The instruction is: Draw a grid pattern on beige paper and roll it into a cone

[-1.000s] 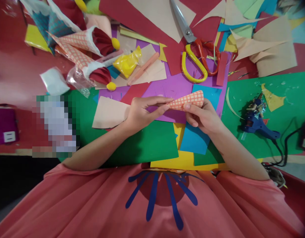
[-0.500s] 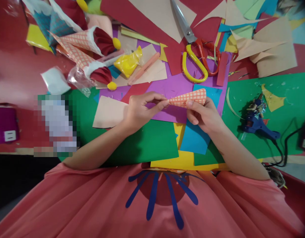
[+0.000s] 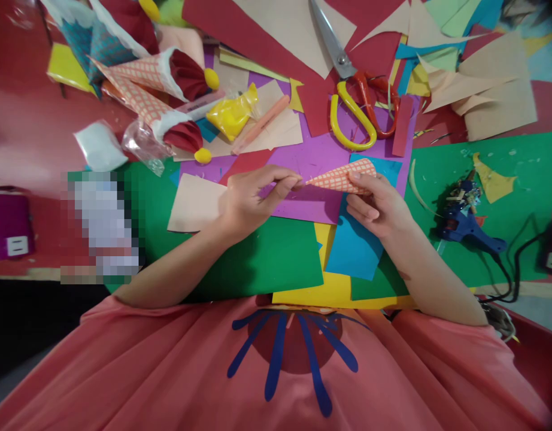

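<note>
A small paper cone [image 3: 334, 179] with an orange and cream grid pattern lies almost level over the purple sheet, its point toward the left. My right hand [image 3: 377, 200] grips its wide end between thumb and fingers. Just off the point, my left hand [image 3: 258, 194] has thumb and fingertips pinched together, with a small gap to the cone. Whatever may be in that pinch is too small to make out. Under my left wrist lies a beige sheet [image 3: 195, 203], and a blue sheet [image 3: 357, 245] is below my right hand.
Scissors [image 3: 348, 84] with yellow and red handles lie beyond my hands. Finished-looking cones [image 3: 145, 72] with white rims are piled at upper left, near yellow clay [image 3: 233, 114]. At right rests a blue glue gun [image 3: 471, 227] with its cord. Coloured scraps cover the back.
My left fingertips have come off the cone's point and closed together slightly left of it. My right hand has shifted a little to the right with the cone.
</note>
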A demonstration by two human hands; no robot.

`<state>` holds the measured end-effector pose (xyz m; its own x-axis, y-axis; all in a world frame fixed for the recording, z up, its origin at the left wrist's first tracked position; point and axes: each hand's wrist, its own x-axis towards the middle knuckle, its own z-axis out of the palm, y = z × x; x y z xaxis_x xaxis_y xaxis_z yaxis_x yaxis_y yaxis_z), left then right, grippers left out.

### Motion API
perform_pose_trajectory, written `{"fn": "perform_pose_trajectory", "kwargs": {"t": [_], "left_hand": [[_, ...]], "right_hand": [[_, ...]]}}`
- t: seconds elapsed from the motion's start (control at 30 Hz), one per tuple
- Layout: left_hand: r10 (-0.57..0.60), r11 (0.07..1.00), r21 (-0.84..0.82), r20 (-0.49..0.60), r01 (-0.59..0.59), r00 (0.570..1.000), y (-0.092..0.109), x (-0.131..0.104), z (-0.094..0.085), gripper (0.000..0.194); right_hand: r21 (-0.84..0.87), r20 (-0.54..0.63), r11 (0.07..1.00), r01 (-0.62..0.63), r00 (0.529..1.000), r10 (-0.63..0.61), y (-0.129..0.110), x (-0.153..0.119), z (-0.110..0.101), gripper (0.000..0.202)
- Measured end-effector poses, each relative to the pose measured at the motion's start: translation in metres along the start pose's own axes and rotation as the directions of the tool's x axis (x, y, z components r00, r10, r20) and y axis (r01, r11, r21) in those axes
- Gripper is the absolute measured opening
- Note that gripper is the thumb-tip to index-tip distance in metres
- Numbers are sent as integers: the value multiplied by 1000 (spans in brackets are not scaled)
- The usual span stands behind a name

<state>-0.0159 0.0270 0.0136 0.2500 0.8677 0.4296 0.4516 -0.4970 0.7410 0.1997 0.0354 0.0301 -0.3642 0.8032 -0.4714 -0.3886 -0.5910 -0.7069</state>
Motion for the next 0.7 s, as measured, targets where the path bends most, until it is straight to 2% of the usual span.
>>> {"fn": "perform_pose_trajectory", "kwargs": {"t": [0.13, 0.23, 0.53, 0.6, 0.63, 0.67, 0.7], "left_hand": [[131, 991, 21, 8, -131, 991, -1, -1, 2, 19], [221, 971, 92, -9, -219, 975, -2, -1, 2, 10], [347, 927, 152, 3, -343, 938, -4, 0, -3, 5], [352, 925, 156, -14, -346, 936, -5, 0, -5, 4], [352, 925, 160, -28, -343, 936, -5, 0, -5, 4], [352, 925, 165, -42, -341, 935, -5, 0, -5, 4], [352, 926, 169, -57, -338, 934, -5, 0, -5, 4]], "right_hand": [[11, 17, 998, -55, 998, 55, 1, -1, 2, 39], [8, 14, 994, -109, 994, 109, 1, -1, 3, 38], [3, 76, 958, -288, 955, 287, -4, 0, -3, 34], [-69, 23, 974, -215, 976, 217, -3, 0, -3, 33], [-133, -29, 982, -131, 991, 128, -3, 0, -3, 32], [-219, -94, 976, -8, 996, -13, -3, -1, -3, 32], [-331, -157, 935, 130, 969, -191, -3, -2, -4, 31]]}}
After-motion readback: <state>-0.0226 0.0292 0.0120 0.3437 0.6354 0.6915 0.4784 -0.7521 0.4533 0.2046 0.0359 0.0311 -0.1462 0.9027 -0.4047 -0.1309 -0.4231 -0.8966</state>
